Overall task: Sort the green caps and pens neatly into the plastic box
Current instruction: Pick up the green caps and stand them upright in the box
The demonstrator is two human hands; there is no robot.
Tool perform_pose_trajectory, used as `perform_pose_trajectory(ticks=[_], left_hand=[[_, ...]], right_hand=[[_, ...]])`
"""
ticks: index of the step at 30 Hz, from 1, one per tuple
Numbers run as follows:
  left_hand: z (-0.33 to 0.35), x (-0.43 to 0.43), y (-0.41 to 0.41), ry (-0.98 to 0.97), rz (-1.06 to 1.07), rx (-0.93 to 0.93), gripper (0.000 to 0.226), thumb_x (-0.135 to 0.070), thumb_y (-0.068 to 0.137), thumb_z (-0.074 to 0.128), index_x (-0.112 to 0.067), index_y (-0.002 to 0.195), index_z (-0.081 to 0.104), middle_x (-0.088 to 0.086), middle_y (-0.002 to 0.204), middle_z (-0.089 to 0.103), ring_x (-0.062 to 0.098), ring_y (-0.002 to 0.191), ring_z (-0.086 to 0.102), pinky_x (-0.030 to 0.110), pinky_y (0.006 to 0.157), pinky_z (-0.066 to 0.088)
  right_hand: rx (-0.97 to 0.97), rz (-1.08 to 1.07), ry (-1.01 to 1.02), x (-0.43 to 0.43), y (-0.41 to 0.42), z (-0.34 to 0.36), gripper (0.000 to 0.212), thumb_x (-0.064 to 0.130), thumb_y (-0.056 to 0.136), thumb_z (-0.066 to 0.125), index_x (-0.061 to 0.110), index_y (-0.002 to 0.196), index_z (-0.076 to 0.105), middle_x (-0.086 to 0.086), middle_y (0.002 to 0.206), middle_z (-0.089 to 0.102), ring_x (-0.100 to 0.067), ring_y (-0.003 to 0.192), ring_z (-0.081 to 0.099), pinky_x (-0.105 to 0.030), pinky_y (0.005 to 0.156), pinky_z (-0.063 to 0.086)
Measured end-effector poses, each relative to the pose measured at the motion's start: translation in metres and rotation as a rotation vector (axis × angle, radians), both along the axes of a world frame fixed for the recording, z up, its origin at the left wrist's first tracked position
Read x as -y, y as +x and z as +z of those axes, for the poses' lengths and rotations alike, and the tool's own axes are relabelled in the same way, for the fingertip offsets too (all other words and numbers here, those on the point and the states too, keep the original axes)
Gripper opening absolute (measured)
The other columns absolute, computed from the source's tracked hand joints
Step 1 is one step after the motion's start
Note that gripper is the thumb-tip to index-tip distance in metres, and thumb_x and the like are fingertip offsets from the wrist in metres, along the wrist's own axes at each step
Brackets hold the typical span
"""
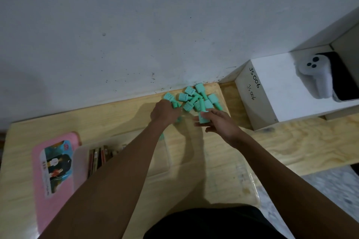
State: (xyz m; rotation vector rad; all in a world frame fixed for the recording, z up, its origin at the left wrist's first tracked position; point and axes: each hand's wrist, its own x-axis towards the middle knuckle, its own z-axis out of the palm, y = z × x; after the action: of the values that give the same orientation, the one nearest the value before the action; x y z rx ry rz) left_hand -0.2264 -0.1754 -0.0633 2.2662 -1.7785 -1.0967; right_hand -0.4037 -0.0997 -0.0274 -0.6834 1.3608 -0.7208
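arms: bare, no sleeves in view | hands (165, 111): bare, no rings | clothing: black garment at lower edge

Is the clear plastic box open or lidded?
Open. The plastic box shows no lid across its top, and the left arm reaches over it. The pink lid lies beside it.

The room is dim and the picture looks a bit gray and soft. Light comes from above and behind, so dark shadows of the arms fall on the wooden table (120, 114) just below the fingers (204, 114). The left hand (165, 111) looks blurry. Near the edges, straight lines bend. No bright glare shows.
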Motion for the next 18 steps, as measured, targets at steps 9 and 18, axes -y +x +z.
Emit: perform_pose_trajectory(ticks=[9,18], left_hand=[[0.045,-0.047,0.052,-0.326,0.101,-0.405,0.029,-0.03,0.082,0.073,-0.01,0.103,0.07,-0.006,0.079,0.064,0.005,0.067,0.058,0.01,0.059,0.047],[0.058,-0.106,0.11,-0.417,0.187,-0.493,0.014,-0.025,0.081,0.074,-0.021,0.077,0.061,-0.011,0.068,0.064,-0.002,0.061,0.058,0.013,0.059,0.047]], right_hand=[[-0.081,0.051,-0.153,-0.021,0.031,0.011,0.018,0.029,0.095,0.06,0.013,0.102,0.065,-0.006,0.103,0.074,-0.022,0.097,0.069,-0.034,0.072,0.05],[-0.448,0.251,-0.417,-0.035,0.091,-0.005,0.02,0.028,0.09,0.067,0.016,0.104,0.072,0.004,0.096,0.063,-0.002,0.084,0.058,-0.008,0.073,0.043]])
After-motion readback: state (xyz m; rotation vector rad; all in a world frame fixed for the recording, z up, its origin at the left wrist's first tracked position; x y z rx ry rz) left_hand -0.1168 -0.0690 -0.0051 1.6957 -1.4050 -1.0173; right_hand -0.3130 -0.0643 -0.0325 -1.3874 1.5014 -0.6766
